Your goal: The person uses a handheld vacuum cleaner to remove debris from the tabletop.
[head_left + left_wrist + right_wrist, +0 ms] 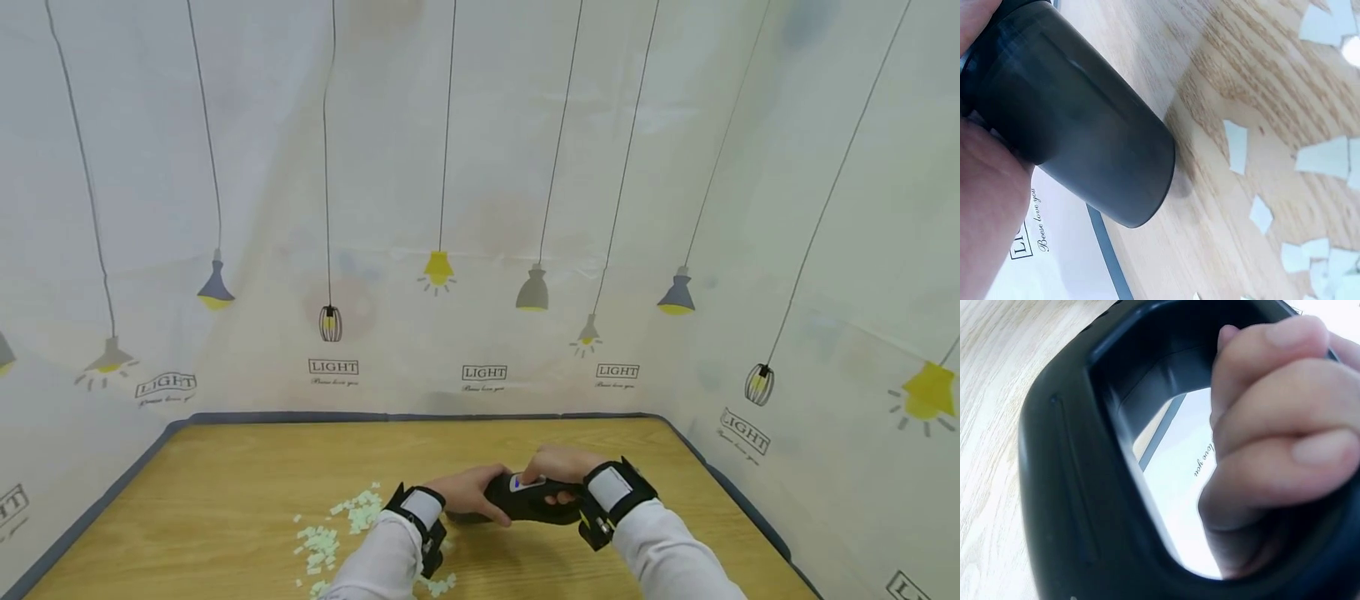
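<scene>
A black handheld vacuum cleaner [536,502] is held low over the wooden table, its front end toward the left. My right hand [562,464] grips its looped handle [1063,481], the fingers curled through the opening in the right wrist view. One finger or the thumb of that hand lies on the light panel with a blue spot on top. My left hand [463,492] grips the body behind the dark dust cup [1085,119]. Pale green paper scraps [321,546] lie scattered left of the vacuum, and several scraps [1261,214] show beyond the cup's end.
The wooden table [247,467] has a dark edge strip [420,417] along its back and sides. A white sheet [480,333] printed with lamps stands behind and around it. More scraps [437,585] lie near my left forearm.
</scene>
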{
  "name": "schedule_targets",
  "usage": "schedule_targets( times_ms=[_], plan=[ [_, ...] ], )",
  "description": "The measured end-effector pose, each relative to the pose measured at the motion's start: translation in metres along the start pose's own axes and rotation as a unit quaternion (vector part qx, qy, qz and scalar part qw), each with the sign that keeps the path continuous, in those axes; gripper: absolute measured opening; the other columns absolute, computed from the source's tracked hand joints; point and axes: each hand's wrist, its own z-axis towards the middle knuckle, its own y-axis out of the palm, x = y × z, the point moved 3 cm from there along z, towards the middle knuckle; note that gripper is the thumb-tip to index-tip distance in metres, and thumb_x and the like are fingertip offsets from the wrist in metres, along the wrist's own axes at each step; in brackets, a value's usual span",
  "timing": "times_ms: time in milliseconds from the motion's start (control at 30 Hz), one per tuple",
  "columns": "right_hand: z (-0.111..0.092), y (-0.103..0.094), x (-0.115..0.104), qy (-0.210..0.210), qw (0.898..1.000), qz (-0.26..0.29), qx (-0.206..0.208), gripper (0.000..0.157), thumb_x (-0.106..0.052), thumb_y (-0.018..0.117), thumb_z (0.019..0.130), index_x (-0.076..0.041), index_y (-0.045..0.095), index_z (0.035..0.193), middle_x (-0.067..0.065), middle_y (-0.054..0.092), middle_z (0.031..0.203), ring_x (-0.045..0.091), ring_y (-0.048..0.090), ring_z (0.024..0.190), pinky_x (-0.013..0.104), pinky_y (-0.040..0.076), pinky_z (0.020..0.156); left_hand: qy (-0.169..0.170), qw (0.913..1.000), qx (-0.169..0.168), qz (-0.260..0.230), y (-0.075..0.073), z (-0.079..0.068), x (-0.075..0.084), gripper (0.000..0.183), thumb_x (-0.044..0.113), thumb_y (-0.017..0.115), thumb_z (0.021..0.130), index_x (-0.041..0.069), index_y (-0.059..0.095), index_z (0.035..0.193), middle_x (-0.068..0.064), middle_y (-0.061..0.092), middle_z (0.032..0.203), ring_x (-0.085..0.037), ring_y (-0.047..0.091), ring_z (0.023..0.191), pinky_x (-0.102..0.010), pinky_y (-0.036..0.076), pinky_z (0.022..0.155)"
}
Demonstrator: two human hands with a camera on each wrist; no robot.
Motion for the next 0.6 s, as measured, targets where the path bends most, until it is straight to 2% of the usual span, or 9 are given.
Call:
schedule_targets(
  times_ms=[300,600],
  plan=[
    [-0.006,-0.003,0.0,0.012,0.999,-0.019,-0.025,0.02,-0.022,0.055,0.081,-0.004,0.063,0.084,0.002,0.048,0.056,0.007,0.038,0.04,0.017,0.03,0.037,-0.008,0.9997,-0.019,0.012,0.003,-0.003,0.006,0.051,0.023,0.076,0.077,0.013,0.051,0.12,0.004,0.055,0.11,-0.009,0.05,0.098,-0.03,0.038,0.089],
    [-0.015,-0.006,-0.003,0.019,0.999,-0.008,-0.032,0.021,-0.023,0.055,0.082,-0.004,0.064,0.088,0.002,0.049,0.058,0.007,0.039,0.041,0.017,0.03,0.037,-0.005,0.9994,-0.028,0.019,0.005,-0.008,0.014,0.052,0.025,0.074,0.079,0.012,0.05,0.123,0.004,0.055,0.111,-0.008,0.05,0.098,-0.03,0.039,0.088]
  ],
)
